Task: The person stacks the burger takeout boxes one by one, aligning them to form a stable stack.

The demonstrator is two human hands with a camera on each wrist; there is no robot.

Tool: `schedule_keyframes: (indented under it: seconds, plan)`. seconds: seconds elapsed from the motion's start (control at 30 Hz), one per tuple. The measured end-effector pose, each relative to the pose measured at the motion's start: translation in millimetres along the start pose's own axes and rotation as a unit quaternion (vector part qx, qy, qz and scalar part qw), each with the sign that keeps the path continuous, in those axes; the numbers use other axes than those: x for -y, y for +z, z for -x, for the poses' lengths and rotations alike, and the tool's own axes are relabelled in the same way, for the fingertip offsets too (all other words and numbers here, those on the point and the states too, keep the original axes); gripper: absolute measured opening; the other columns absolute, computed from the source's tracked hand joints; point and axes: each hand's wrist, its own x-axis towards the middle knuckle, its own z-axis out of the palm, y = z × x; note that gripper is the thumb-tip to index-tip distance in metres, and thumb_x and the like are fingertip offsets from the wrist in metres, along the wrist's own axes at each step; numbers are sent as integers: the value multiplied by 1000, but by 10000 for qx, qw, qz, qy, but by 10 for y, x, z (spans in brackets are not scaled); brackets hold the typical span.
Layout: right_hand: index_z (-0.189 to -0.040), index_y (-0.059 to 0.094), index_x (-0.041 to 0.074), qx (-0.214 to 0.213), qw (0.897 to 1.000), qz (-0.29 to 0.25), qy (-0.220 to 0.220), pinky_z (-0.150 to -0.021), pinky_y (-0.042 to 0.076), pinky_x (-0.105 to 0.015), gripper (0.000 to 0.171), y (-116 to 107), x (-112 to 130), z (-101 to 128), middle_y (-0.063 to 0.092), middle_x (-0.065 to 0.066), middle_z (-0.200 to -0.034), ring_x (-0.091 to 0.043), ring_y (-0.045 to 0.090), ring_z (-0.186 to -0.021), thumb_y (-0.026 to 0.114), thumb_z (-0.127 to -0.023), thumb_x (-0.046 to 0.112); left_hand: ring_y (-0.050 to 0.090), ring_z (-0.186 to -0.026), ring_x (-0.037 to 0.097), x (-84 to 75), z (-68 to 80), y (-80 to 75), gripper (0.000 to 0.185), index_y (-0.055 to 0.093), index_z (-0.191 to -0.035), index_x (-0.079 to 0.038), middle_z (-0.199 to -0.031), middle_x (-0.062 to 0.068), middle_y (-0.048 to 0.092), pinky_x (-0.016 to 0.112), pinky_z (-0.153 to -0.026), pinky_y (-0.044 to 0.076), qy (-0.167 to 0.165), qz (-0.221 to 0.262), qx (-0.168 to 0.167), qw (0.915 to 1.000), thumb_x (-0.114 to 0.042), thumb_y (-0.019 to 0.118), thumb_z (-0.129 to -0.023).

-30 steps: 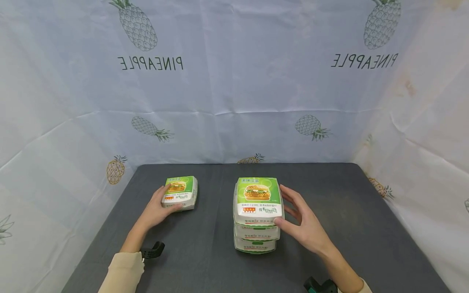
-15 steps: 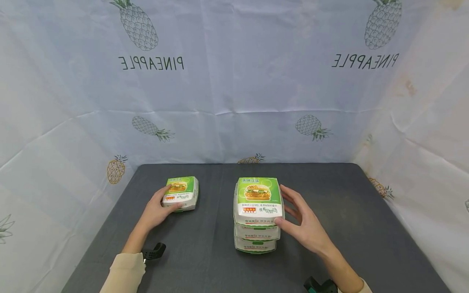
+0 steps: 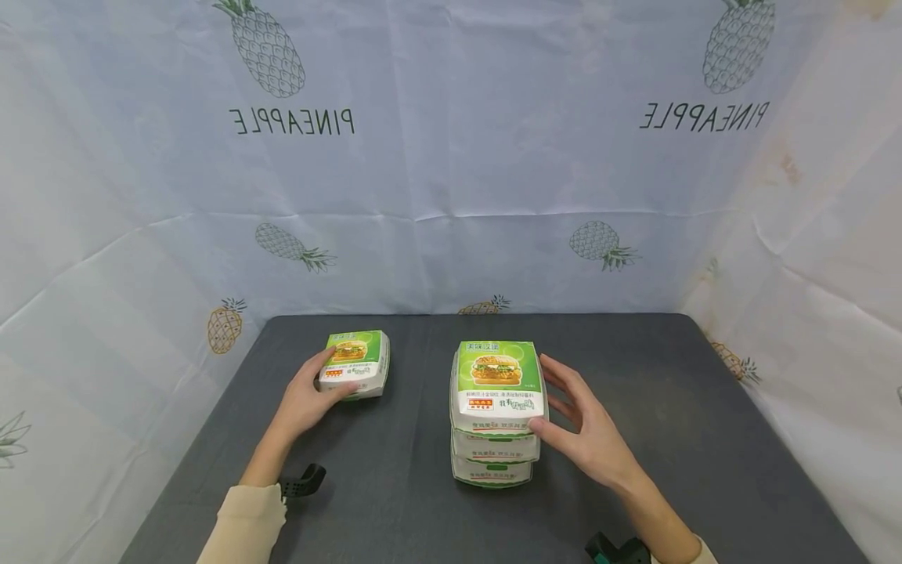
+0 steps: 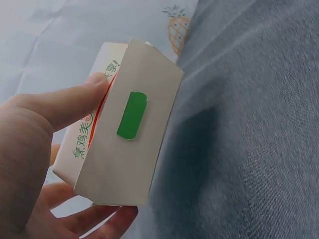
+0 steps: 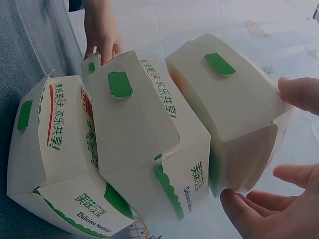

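- Left hand point(image 3: 304, 403): its grip is clamped on the single burger box point(image 3: 355, 365), thumb on the near top edge and fingers curled under the left side. The left wrist view shows the thumb point(image 4: 65, 107) along the printed face and fingers below the box point(image 4: 119, 144).
- The single box appears to sit just clear of the bench point(image 3: 669, 407) or tilted on it, left of the stack; which of the two cannot be told.
- Right hand point(image 3: 588, 435): fingers apart and nearly straight, the thumb tip touching the near right corner of the top box point(image 3: 499, 385) of the stack of three boxes point(image 3: 493, 446). It clamps nothing; it steadies.
- Judgement: the step in hand is carrying the single box across to the top of the stack.
- Keep the box level; the tab closure point(image 4: 132, 114) is only a paper tongue, so squeeze the walls lightly and avoid crushing the lid.
- Lift higher than the top box before moving sideways, otherwise the leading edge could strike the stack.
- The right wrist view shows the three boxes point(image 5: 149, 144) slightly offset from each other. Keep the right hand flat against the side as a stop while the box is lowered.
- Line up corners first, then release thumb and fingers together.
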Motion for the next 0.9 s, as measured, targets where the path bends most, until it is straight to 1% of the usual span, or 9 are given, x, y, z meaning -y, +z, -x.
schedule_keyframes:
  seconds: [0.2, 0.23, 0.4, 0.6, 0.73, 0.83, 0.9]
  plan:
    - [-160, 30, 11, 3, 10000, 16, 57, -105, 42, -20, 77, -5, -1, -1, 32, -6, -160, -9, 36, -142, 71, -94, 4, 31, -145, 44, -129, -3, 5, 96, 31, -160, -8, -162, 23, 27, 65, -108, 33, 154, 85, -122, 9998, -52, 77, -88]
    - [-160, 30, 11, 3, 10000, 13, 68, -105, 42, -20, 77, -7, 0, -2, 32, -6, -160, -9, 36, -142, 71, -94, 4, 31, -144, 44, -154, 0, 5, 96, 31, -160, -9, -162, 23, 27, 65, -108, 34, 185, 114, -144, 9997, -52, 77, -88]
    - [-160, 31, 21, -12, 9999, 33, 98, -105, 42, -20, 78, -9, 6, -5, 32, -4, -160, -7, 36, -142, 71, -94, 5, 32, -144, 44, -276, 13, 5, 94, 32, -160, -9, -162, 22, 26, 64, -106, 36, 413, 151, -220, 9988, -49, 78, -89]
    - [-160, 31, 19, -17, 10000, 22, 65, -105, 42, -20, 79, -12, 0, -2, 33, -4, -160, -8, 36, -142, 71, -94, 5, 38, -139, 41, -445, 25, -10, 91, 34, -160, -10, -162, 20, 27, 60, -101, 42, 627, 255, -287, 9973, -46, 79, -89]
    - [-160, 30, 24, -32, 10000, -16, 59, -106, 42, -20, 80, -10, 7, 0, 32, -6, -161, -7, 36, -142, 71, -94, 4, 43, -134, 38, -575, 42, -26, 90, 34, -160, -11, -162, 19, 27, 56, -98, 47, 734, 384, -293, 9961, -44, 79, -89]
    - [-160, 30, 25, -33, 10000, -40, 53, -106, 41, -20, 80, -7, 15, 1, 31, -7, -161, -8, 36, -143, 71, -94, 4, 44, -133, 37, -676, 52, -34, 90, 35, -160, -12, -162, 18, 28, 54, -97, 47, 771, 402, -297, 9958, -45, 79, -89]
    - [-160, 30, 24, -23, 10000, -47, 49, -106, 41, -20, 80, -5, 20, 2, 31, -6, -161, -11, 36, -144, 71, -94, 4, 45, -132, 36, -740, 57, -39, 90, 35, -159, -13, -162, 17, 28, 53, -96, 47, 804, 406, -313, 9954, -46, 79, -88]
